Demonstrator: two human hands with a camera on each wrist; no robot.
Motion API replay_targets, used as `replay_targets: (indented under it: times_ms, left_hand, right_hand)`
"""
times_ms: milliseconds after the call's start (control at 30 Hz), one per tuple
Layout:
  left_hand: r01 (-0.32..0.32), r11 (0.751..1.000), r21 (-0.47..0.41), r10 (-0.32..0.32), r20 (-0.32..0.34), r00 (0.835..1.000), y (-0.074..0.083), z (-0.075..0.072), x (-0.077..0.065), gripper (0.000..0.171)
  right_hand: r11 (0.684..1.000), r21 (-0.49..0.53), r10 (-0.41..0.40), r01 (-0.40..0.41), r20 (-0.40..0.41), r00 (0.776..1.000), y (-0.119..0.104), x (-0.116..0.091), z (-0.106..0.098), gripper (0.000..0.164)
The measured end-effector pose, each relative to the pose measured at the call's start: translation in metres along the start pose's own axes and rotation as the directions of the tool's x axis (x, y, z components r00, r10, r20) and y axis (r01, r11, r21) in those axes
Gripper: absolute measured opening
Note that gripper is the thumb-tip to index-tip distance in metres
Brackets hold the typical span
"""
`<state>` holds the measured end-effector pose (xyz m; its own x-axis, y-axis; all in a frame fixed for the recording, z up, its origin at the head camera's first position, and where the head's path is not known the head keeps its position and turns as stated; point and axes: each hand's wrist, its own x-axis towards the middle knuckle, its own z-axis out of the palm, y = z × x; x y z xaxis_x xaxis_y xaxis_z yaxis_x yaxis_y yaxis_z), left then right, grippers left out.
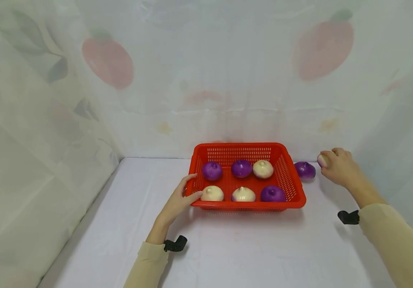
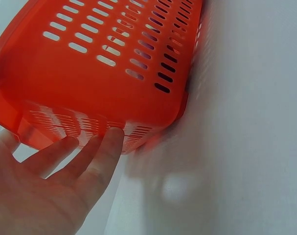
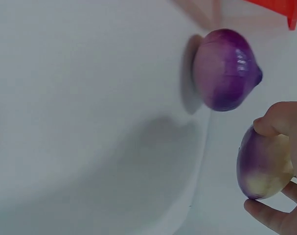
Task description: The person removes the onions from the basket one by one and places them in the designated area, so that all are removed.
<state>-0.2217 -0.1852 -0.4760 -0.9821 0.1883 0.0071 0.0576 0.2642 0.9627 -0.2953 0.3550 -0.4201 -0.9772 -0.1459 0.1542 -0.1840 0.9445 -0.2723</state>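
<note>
A red plastic basket [image 1: 249,205] holds several toy-like onions, some purple, such as the purple onion [image 1: 241,169], others whitish, such as the white onion [image 1: 263,169]. At its left front corner, my left hand [image 1: 177,200] grips the basket, thumb at the rim and fingers along the outer wall [image 2: 89,93]. To the right, my right hand [image 1: 339,168] holds a white-and-purple onion [image 3: 263,166] between thumb and fingers. Just left of that hand, another purple onion [image 1: 305,171] lies on the table beside the basket; the right wrist view shows this loose onion [image 3: 224,71] apart from the held one.
A white cloth covers the table [image 1: 249,248]. Fruit-printed white curtains [image 1: 199,72] hang behind and along both sides, meeting the table's back edge close behind the basket. Each wrist carries a small black camera mount [image 1: 175,243].
</note>
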Motion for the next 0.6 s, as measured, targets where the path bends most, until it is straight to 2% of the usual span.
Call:
replay_targets:
  times_ms: [267,600]
  left_hand:
    - [-0.005,1.0,-0.01,0.005,0.007,1.0,-0.001,-0.001,0.0,0.07]
    - [-0.013,1.0,-0.018,0.013,0.012,1.0,-0.002,-0.002,0.002,0.071]
  right_hand:
    - [1.0,-0.017,0.027,-0.026,0.043,0.999,0.012,-0.002,0.021,0.05]
    - [0.999,0.002,0.031,-0.032,0.12,0.992,0.018,-0.005,0.034,0.057]
